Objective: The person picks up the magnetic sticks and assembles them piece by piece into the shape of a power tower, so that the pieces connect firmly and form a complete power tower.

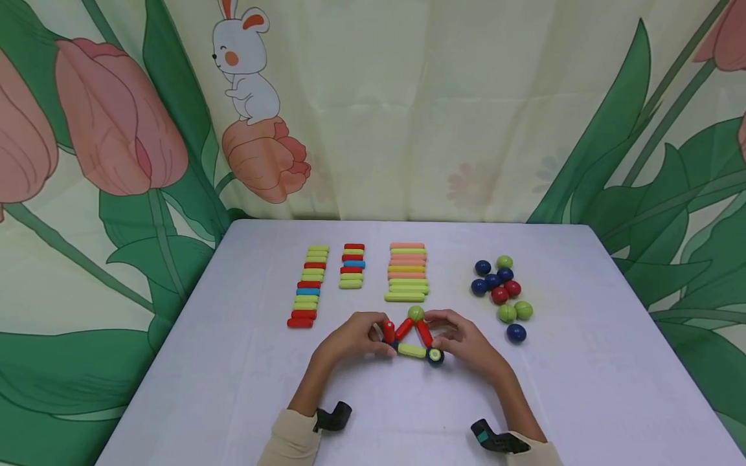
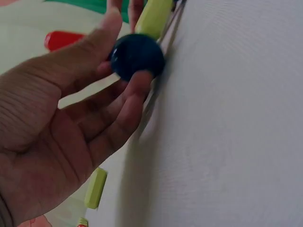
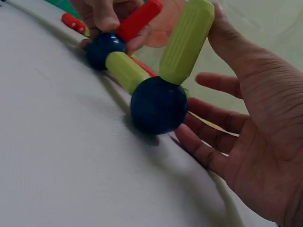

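A small triangular frame of toy sticks and balls sits at the front middle of the table. Its top corner is a green ball (image 1: 416, 313); red sticks (image 1: 424, 333) form two sides and a lime stick (image 1: 412, 351) the base. My left hand (image 1: 361, 335) grips the left dark blue ball (image 2: 137, 57), from which a red stick (image 3: 139, 19) stands up. On the right dark blue ball (image 3: 158, 105) another upright lime stick (image 3: 188, 40) is fitted. My right hand (image 1: 463, 340) has its thumb against that stick's upper end, with the fingers behind the ball.
Behind the frame lie three columns of loose sticks: a left one (image 1: 307, 292), a middle one (image 1: 352, 270) and a right one (image 1: 406, 292). Several blue, red and green balls (image 1: 499, 296) are grouped at the right. A printed curtain (image 1: 408, 129) hangs behind the table.
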Tool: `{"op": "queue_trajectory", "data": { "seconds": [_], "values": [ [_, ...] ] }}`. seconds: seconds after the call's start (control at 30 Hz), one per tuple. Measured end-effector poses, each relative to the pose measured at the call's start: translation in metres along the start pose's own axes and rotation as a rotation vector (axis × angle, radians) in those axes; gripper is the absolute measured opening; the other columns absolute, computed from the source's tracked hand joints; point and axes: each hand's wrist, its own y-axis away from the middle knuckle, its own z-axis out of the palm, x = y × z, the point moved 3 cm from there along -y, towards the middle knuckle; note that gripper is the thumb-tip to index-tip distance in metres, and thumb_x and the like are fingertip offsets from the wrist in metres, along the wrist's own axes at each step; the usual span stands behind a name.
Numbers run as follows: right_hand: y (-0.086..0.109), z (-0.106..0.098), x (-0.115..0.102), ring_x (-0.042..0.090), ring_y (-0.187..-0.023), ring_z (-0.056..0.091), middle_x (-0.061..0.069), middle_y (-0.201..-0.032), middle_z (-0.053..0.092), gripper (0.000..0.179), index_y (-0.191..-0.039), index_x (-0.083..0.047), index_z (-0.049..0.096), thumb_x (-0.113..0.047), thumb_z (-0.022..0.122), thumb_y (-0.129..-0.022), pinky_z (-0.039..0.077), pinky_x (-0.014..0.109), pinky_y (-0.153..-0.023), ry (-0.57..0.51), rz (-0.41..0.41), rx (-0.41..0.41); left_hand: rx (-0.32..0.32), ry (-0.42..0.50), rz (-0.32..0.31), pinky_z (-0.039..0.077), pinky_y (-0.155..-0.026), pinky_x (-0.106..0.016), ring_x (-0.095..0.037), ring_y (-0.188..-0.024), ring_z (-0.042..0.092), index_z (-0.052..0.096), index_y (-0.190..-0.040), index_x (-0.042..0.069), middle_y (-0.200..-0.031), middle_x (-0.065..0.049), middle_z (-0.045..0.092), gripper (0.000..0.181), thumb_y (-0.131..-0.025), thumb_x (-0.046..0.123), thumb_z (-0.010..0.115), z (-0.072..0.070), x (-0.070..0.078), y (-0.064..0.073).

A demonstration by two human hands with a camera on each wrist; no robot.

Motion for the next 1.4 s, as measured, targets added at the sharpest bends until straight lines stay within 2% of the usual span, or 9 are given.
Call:
{"op": "queue_trajectory", "data": {
  "seconds": [0.17, 0.43, 0.63, 0.9, 1.0, 1.13, 1.2, 1.27, 1.4],
  "values": [
    [0.005, -0.013, 0.001, 0.031, -0.124, 0.055, 0.014, -0.134, 0.058, 0.042, -0.136, -0.009, 0.052, -0.014, 0.062, -0.096, 0.047, 0.019, -0.100, -0.023, -0.038, -0.137, -0.176, 0.080, 0.080, 0.053, -0.074, -0.023, -0.009, -0.079, 0.065, 0.066, -0.106, 0.019, -0.093, 0.004, 0.064, 0.031, -0.080, 0.028, 0.081, -0.002, -0.003, 0.006],
    [0.018, -0.018, -0.001, 0.021, -0.116, 0.048, 0.012, -0.135, 0.048, 0.085, -0.146, -0.015, 0.036, -0.026, 0.084, -0.077, 0.049, 0.023, -0.087, 0.080, 0.016, -0.385, -0.277, 0.022, 0.221, 0.052, -0.074, -0.020, -0.003, -0.081, 0.060, 0.068, -0.113, 0.018, -0.096, 0.004, 0.063, 0.031, -0.084, 0.023, 0.078, 0.003, -0.004, 0.005],
    [0.012, -0.008, -0.006, 0.014, -0.092, 0.052, 0.002, -0.109, 0.057, 0.061, -0.129, -0.018, 0.049, -0.029, 0.082, -0.078, 0.047, 0.022, -0.070, 0.241, 0.041, -0.237, -0.251, -0.038, 0.214, 0.048, -0.068, -0.018, -0.003, -0.077, 0.054, 0.070, -0.108, 0.019, -0.089, 0.008, 0.061, 0.028, -0.082, 0.023, 0.080, 0.007, 0.002, 0.001],
    [0.006, -0.009, 0.001, 0.012, -0.082, 0.054, -0.002, -0.115, 0.066, 0.037, -0.118, -0.024, 0.063, -0.033, 0.076, -0.084, 0.047, 0.022, -0.068, 0.243, 0.056, -0.118, -0.282, 0.063, 0.180, 0.053, -0.074, -0.021, -0.006, -0.082, 0.061, 0.066, -0.118, 0.017, -0.093, 0.005, 0.065, 0.034, -0.086, 0.024, 0.075, 0.000, -0.001, 0.007],
    [0.004, -0.008, 0.002, 0.012, -0.084, 0.054, -0.003, -0.112, 0.066, 0.033, -0.116, -0.026, 0.066, -0.034, 0.075, -0.086, 0.048, 0.022, -0.069, 0.235, 0.040, -0.083, -0.092, 0.098, 0.114, 0.054, -0.070, -0.026, -0.013, -0.080, 0.063, 0.066, -0.115, 0.017, -0.091, -0.001, 0.067, 0.025, -0.092, 0.027, 0.068, -0.015, -0.009, 0.007],
    [0.002, -0.007, 0.003, 0.012, -0.083, 0.055, -0.005, -0.101, 0.065, 0.023, -0.108, -0.026, 0.068, -0.035, 0.072, -0.088, 0.049, 0.022, -0.071, 0.228, 0.025, -0.044, 0.366, 0.000, -0.054, 0.055, -0.070, -0.027, -0.015, -0.082, 0.061, 0.066, -0.112, 0.016, -0.099, -0.003, 0.063, 0.024, -0.095, 0.033, 0.064, -0.034, -0.021, 0.001],
    [0.003, -0.006, 0.003, 0.011, -0.083, 0.055, -0.005, -0.098, 0.066, 0.019, -0.104, -0.025, 0.068, -0.035, 0.071, -0.088, 0.049, 0.022, -0.072, 0.235, 0.011, -0.029, 0.527, -0.101, -0.123, 0.057, -0.074, -0.028, -0.017, -0.090, 0.060, 0.066, -0.115, 0.015, -0.112, -0.005, 0.059, 0.027, -0.094, 0.030, 0.066, -0.039, -0.023, -0.004],
    [0.004, -0.006, 0.003, 0.011, -0.082, 0.055, -0.005, -0.096, 0.066, 0.018, -0.102, -0.024, 0.069, -0.035, 0.072, -0.088, 0.048, 0.022, -0.071, 0.248, -0.002, -0.014, 0.613, -0.212, -0.162, 0.058, -0.079, -0.030, -0.020, -0.096, 0.062, 0.065, -0.120, 0.013, -0.122, -0.009, 0.055, 0.032, -0.091, 0.024, 0.070, -0.041, -0.023, -0.008],
    [0.004, -0.005, 0.001, 0.009, -0.084, 0.056, -0.007, -0.103, 0.068, 0.018, -0.103, -0.025, 0.069, -0.034, 0.072, -0.088, 0.049, 0.021, -0.073, 0.272, -0.019, 0.000, 0.650, -0.362, -0.201, 0.059, -0.080, -0.034, -0.025, -0.097, 0.065, 0.063, -0.124, 0.011, -0.129, -0.012, 0.051, 0.042, -0.085, 0.017, 0.076, -0.044, -0.020, -0.016]
  ]
}}
